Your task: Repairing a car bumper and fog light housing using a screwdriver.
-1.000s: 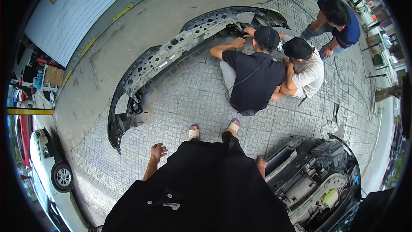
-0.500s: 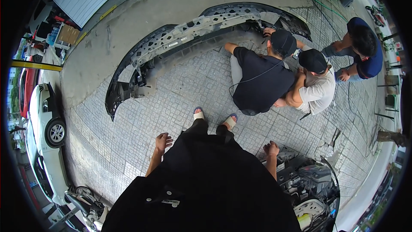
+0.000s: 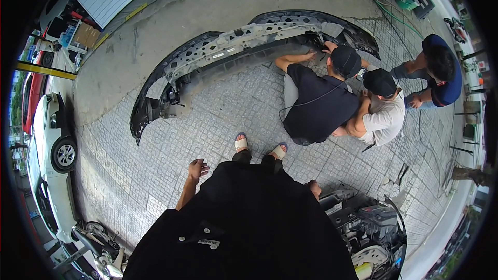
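Single wide fisheye view, worn on the head, looking steeply down from above the left hand (image 3: 197, 169) and right hand (image 3: 314, 189), black shirt (image 3: 244, 212) nearest the camera between the hands, long bumper (image 3: 202, 59) farther off ahead of them

The left hand (image 3: 197, 169) has open paving (image 3: 212, 124) ahead, while an engine bay (image 3: 369, 218) crowds the right hand (image 3: 315, 189).

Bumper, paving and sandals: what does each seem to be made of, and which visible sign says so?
Bumper: probably plastic, dull grey and black; thin, moulded-looking form with many cut-outs.
Paving: likely concrete or stone, matte grey; square tiles with a repeated pattern.
Sandals: perhaps rubber or foam; pale, smooth-looking straps, too small to be sure.
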Tool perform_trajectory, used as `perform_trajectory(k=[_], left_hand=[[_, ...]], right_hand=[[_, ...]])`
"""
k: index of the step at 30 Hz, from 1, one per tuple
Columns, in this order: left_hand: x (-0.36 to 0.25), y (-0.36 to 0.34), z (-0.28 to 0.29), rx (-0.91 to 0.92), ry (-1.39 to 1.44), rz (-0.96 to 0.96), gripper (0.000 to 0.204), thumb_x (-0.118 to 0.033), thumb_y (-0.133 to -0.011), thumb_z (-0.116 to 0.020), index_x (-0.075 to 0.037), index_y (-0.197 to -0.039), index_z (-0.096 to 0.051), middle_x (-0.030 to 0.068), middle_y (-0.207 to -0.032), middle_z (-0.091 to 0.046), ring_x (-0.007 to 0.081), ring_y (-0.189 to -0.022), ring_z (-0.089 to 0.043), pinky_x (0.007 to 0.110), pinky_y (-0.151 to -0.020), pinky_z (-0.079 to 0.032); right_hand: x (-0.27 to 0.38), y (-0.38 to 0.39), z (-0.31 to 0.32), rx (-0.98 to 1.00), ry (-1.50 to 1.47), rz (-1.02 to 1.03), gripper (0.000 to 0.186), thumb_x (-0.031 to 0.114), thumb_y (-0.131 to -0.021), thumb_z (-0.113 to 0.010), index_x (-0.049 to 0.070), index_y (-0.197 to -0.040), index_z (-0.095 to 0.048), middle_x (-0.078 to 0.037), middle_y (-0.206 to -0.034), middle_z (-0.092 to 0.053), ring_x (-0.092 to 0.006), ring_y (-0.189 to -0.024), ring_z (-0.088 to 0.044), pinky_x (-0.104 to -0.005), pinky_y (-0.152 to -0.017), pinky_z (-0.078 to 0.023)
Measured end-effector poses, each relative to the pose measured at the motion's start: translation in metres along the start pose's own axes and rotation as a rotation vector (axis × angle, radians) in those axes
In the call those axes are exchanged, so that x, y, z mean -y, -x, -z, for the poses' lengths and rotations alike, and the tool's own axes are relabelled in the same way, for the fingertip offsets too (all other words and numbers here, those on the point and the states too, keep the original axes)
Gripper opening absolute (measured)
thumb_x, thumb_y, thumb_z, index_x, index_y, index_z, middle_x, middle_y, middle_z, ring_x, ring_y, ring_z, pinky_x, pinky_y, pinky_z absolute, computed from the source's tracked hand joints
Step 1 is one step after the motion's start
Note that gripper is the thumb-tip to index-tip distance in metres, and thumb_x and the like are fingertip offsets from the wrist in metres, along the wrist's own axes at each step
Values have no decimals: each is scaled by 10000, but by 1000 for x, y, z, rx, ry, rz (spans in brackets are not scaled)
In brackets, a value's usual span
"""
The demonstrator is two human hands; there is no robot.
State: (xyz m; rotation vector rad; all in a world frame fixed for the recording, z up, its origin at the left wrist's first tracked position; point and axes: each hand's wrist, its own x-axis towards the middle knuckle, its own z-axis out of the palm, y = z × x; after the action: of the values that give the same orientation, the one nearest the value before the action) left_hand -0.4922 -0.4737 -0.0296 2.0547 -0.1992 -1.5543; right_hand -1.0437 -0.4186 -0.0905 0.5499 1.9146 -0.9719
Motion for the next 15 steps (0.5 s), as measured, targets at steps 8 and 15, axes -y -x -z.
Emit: perform_trajectory(k=[8,15], left_hand=[[-30,-13,-3,20,-27,-48,418,-289,-945,-546,8,-1240,-530,172,-1046,-656,283,-870,-688,407,-733,-563],[-15,-22,-2,15,-20,6,403,-271,-951,-524,12,-1237,-530,173,-1041,-657,284,-874,-687,406,-729,-563]], right_hand=[[32,9,-4,24,-85,42,194,135,-890,-583,21,-1040,-539,-131,-853,-624,-257,-661,-639,-383,-531,-546],[30,16,-14,27,-107,12,253,139,-896,-582,14,-1099,-498,-155,-914,-626,-284,-692,-652,-391,-541,-555]])
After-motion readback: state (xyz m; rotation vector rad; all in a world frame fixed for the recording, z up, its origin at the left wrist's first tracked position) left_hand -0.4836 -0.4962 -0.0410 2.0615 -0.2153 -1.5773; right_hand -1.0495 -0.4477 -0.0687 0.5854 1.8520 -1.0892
